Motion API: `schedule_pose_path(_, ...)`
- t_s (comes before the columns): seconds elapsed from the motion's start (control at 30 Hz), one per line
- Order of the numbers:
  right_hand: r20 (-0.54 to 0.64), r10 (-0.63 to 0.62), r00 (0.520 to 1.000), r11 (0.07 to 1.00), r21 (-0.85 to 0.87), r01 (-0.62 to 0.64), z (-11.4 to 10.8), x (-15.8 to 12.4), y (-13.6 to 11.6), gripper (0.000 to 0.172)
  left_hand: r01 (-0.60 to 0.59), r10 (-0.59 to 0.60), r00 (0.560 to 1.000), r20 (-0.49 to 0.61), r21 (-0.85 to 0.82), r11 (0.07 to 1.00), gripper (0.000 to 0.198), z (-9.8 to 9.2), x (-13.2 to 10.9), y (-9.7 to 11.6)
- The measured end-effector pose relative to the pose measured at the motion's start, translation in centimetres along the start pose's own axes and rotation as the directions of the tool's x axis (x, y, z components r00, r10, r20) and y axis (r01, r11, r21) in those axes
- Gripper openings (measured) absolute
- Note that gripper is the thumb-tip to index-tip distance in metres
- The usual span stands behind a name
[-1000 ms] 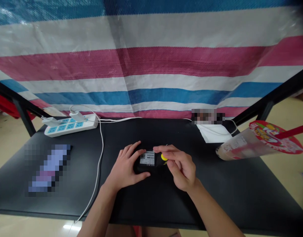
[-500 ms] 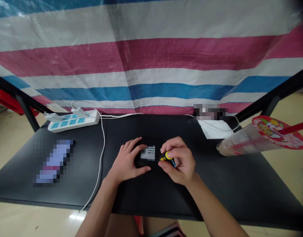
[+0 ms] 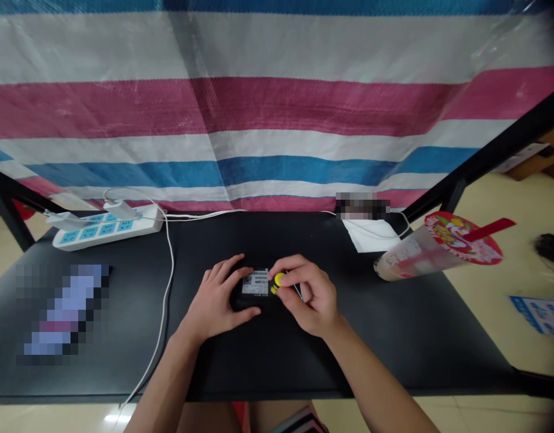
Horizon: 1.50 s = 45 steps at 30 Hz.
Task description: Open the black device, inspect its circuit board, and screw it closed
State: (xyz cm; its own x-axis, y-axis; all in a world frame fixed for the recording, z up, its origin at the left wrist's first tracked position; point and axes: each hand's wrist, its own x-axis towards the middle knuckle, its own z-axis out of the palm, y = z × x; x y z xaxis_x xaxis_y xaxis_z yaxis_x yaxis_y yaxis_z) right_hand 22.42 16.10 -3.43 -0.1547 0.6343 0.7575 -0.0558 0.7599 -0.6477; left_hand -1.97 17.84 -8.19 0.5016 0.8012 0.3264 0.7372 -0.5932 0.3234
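1. Your left hand (image 3: 216, 294): closed around the black device (image 3: 244, 302), fingers spread across its far side, thumb along the near edge, palm down.
2. Your right hand (image 3: 310, 299): gripping the yellow-handled screwdriver (image 3: 279, 282) between thumb and fingers. Handle sits just beside the barcode label (image 3: 255, 282); thin shaft (image 3: 298, 293) shows among the fingers. Whether its tip touches the device: cannot tell.
3. Device position: flat on the black table top (image 3: 371, 349), central, between your hands, label side up.
4. Nothing stands between your hands and the device. Your forearms come in over the near table edge.
5. Left of you: white cable (image 3: 169, 282) runs down the table and over the near edge, passing beside your left forearm. Further back sits a white power strip (image 3: 107, 228) with two white plugs (image 3: 121, 210) in it. Blurred object (image 3: 62, 313) lies at left, unreadable.
6. Right of you: white sheet (image 3: 371, 236) near the far edge; clear plastic sleeve (image 3: 412, 258) with red printed disc (image 3: 464, 237) at the right corner.
7. Open black surface lies on both sides of your hands. Far edge meets a striped woven tarpaulin (image 3: 277, 120).
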Motion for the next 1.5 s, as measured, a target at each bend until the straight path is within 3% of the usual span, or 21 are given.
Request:
schedule_pose_path(0.1,-0.016,-0.010,1.000,1.000,-0.008,0.010,-0.13,0.03,-0.11,0.024,-0.004,0.004,1.000,-0.006,0.007,1.000,0.074,0.07,-0.02,-0.03)
schedule_pose_path(0.23,0.089,0.050,0.995,0.995,0.087,-0.057,-0.14,0.17,-0.46,0.019,-0.008,0.009,1.000,-0.004,0.013,1.000,0.076,0.05,-0.05,-0.06)
schedule_pose_path(0.37,-0.005,-0.012,1.000,1.000,-0.013,0.012,-0.19,0.34,-0.42,0.022,-0.006,0.006,1.000,-0.007,0.016,1.000,0.073,0.07,-0.05,-0.11)
schedule_pose_path(0.57,0.079,0.046,0.996,0.996,0.072,-0.052,-0.46,0.35,-0.42,0.017,-0.009,0.009,1.000,-0.012,0.019,1.000,0.074,0.07,-0.02,-0.11)
schedule_pose_path(0.73,-0.027,0.016,1.000,1.000,0.008,-0.016,-0.55,0.19,-0.14,0.023,-0.011,0.012,1.000,-0.013,0.032,0.999,0.072,0.08,0.01,-0.12)
schedule_pose_path(0.9,0.078,0.054,0.995,0.993,0.105,-0.062,-0.54,0.44,-0.48,0.017,-0.013,0.014,1.000,-0.013,0.037,0.999,0.074,0.19,0.00,-0.20)
schedule_pose_path(1.0,0.040,0.029,0.999,0.997,0.071,-0.031,-0.39,0.64,-0.52,0.013,-0.013,0.013,1.000,-0.015,0.031,0.999,0.071,0.17,-0.02,-0.21)
schedule_pose_path(1.1,-0.001,0.004,1.000,0.998,0.057,-0.004,-0.36,0.58,-0.51,0.021,-0.013,0.014,1.000,-0.020,0.030,0.999,0.070,0.14,-0.05,-0.23)
schedule_pose_path(1.2,0.065,0.040,0.997,0.990,0.135,-0.048,-0.38,0.44,-0.71,0.015,-0.015,0.015,1.000,-0.026,0.032,0.999,0.073,0.16,-0.06,-0.25)
schedule_pose_path(1.27,0.098,0.066,0.993,0.981,0.173,-0.082,-0.31,0.43,-0.84,0.019,-0.015,0.016,1.000,-0.024,0.036,0.999,0.074,0.18,-0.04,-0.25)
schedule_pose_path(1.4,0.047,0.046,0.998,0.993,0.105,-0.050,-0.15,0.49,-0.72,0.015,-0.017,0.018,1.000,-0.017,0.040,0.999,0.069,0.22,0.03,-0.25)
schedule_pose_path(1.5,0.002,-0.017,1.000,1.000,0.012,0.016,-0.25,0.48,-0.69,0.021,-0.017,0.017,1.000,-0.014,0.040,0.999,0.067,0.23,0.05,-0.30)
